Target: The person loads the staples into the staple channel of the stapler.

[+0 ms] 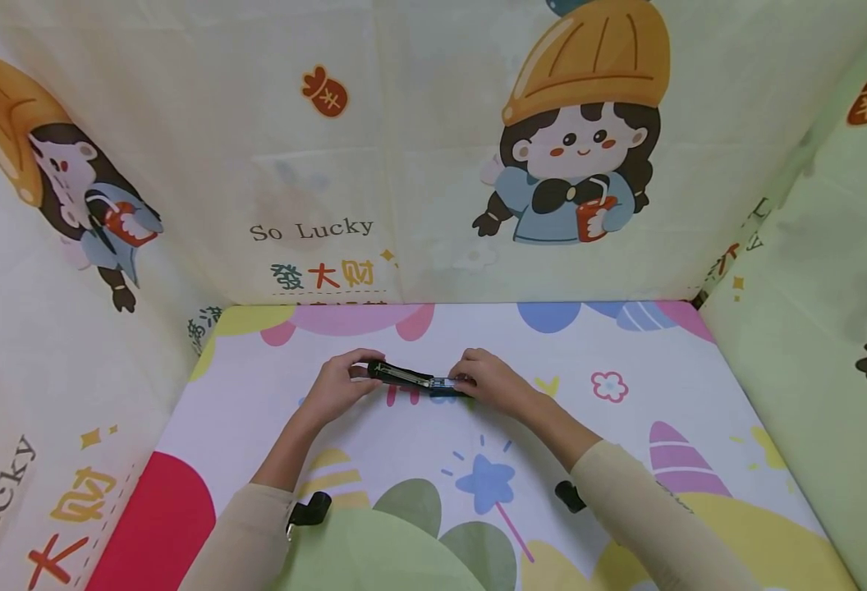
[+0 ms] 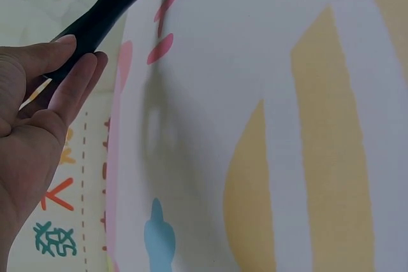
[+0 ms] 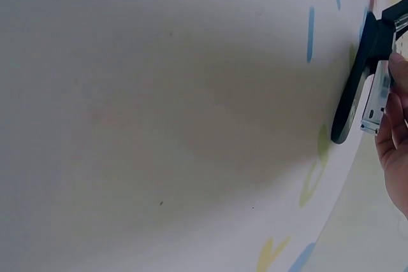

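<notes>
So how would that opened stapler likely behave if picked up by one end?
The stapler may swing midway, since its parts are spread wide open. The straight metal rail looks stiff and should hardly bend. The long, narrow black base seems unlikely to roll.

Left grip [image 1: 340,389] pinches one end of an opened black stapler [image 1: 404,377]; right grip [image 1: 490,381] holds its other end

Two hands [image 1: 339,387], one stapler [image 1: 404,377], two sleeves [image 1: 245,533], two black wrist attachments [image 1: 311,510], one blue star print [image 1: 486,482].
</notes>
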Tool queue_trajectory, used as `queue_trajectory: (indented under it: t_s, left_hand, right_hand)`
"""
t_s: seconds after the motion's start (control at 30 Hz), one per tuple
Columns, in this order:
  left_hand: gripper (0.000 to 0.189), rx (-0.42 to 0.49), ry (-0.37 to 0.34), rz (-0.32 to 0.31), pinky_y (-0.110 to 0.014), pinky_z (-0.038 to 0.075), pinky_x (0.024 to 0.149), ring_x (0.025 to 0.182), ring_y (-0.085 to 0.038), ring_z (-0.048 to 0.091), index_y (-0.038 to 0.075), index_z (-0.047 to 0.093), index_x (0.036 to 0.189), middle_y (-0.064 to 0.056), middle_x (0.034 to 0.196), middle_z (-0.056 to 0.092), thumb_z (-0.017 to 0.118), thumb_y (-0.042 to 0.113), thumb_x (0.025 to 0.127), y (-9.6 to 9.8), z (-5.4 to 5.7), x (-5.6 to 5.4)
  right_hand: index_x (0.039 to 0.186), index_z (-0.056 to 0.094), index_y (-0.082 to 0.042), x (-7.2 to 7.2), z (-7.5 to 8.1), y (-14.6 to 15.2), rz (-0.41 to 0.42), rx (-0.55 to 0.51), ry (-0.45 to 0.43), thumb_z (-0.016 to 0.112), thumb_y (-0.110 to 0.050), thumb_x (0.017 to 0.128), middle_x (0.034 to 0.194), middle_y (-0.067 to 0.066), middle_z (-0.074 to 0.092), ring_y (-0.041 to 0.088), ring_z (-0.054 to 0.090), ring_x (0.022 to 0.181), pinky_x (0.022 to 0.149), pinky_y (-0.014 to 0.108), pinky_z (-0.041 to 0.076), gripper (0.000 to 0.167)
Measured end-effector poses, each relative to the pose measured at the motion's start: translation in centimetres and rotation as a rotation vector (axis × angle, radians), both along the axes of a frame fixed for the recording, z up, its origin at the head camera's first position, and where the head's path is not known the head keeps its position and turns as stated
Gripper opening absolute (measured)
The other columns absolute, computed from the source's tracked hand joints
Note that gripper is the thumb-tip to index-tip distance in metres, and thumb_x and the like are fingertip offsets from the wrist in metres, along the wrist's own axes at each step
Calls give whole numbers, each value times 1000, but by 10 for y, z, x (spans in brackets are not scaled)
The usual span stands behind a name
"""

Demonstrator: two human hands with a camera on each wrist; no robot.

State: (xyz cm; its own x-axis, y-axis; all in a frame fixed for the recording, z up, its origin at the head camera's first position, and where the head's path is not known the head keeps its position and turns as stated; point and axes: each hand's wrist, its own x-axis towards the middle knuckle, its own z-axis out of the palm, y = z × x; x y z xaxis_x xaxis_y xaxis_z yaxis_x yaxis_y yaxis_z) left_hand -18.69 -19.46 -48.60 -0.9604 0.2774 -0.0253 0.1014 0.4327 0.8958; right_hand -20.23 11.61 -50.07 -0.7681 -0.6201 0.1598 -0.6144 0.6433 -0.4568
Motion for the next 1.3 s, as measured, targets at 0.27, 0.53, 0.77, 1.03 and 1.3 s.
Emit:
queue_trajectory:
  t_s: [0.27, 0.53, 0.77, 1.03, 1.3]
  left_hand:
    - [45, -5, -11, 2, -26, 58, 77, 106, -30, 73, 1, 65, 133, -20, 133, 64, 76, -4, 89, 0, 0, 0]
    - [45, -4, -18, 7, -25, 58, 78, 106, -30, 73, 2, 65, 133, -18, 133, 64, 76, -3, 89, 0, 0, 1]
    - [45, -9, -21, 12, -26, 57, 78, 106, -30, 73, 2, 65, 133, -18, 134, 64, 75, -3, 90, 0, 0, 1]
    - [45, 1, -3, 6, -25, 58, 76, 104, -28, 73, 1, 65, 133, -20, 133, 64, 75, -4, 90, 2, -1, 0]
    - [45, -13, -9, 12, -26, 58, 77, 106, -29, 73, 1, 65, 133, -19, 134, 64, 75, -5, 89, 0, 0, 2]
  right_hand:
    - [105, 80, -11, 1, -1, -2, -22, -8, -5, 79, -15, 92, 91, -2, 63, 12, 53, 84, 76, 24, 48, 13]
    - [105, 81, -11, 1, 0, -3, -29, 14, 11, 80, -15, 91, 91, -2, 64, 12, 54, 84, 77, 25, 49, 14]
    - [106, 81, -11, 4, -2, -2, -33, -13, 16, 80, -16, 92, 95, -1, 66, 14, 57, 87, 79, 27, 52, 15]
    - [108, 79, -13, 4, -11, 4, -45, -59, 30, 78, -15, 93, 106, 1, 70, 17, 62, 97, 87, 34, 55, 15]
    - [115, 77, -14, 3, -15, 3, -49, -56, -36, 76, -15, 94, 109, 2, 68, 16, 61, 100, 89, 34, 54, 21]
